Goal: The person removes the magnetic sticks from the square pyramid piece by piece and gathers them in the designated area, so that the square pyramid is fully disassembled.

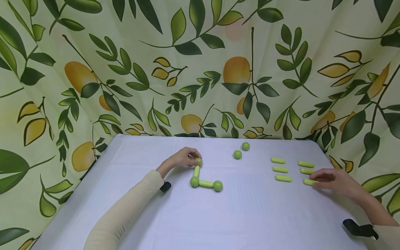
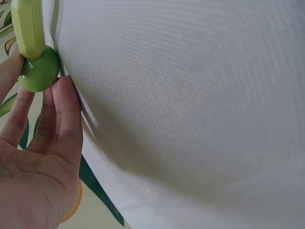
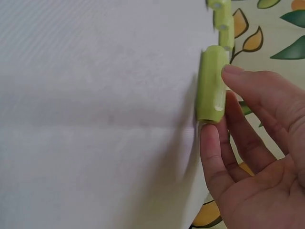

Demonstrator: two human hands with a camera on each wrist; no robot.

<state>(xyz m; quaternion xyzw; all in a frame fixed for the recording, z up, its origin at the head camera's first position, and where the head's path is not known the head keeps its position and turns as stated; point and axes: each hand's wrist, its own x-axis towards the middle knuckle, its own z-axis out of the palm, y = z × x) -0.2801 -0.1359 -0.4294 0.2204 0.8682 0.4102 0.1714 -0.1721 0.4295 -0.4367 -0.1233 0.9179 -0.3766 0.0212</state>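
Note:
My left hand (image 1: 186,157) pinches a green ball (image 2: 42,71) between thumb and fingers. That ball caps one end of an L-shaped piece made of light green sticks (image 1: 206,184) and green balls, one at the corner (image 1: 194,181) and one at the right end (image 1: 217,185). At the table's right side, the right hand (image 1: 332,180) has its thumb and fingers around a ridged light green stick (image 3: 211,86), nearest of a column of three. In the right wrist view the thumb lies against its side and a fingertip is at its lower end.
Two loose green balls (image 1: 237,154) lie toward the back of the white-covered table (image 1: 243,218). Left of the right hand is another column of three light green sticks (image 1: 280,169). A leaf-and-fruit patterned curtain (image 1: 200,69) hangs behind the table.

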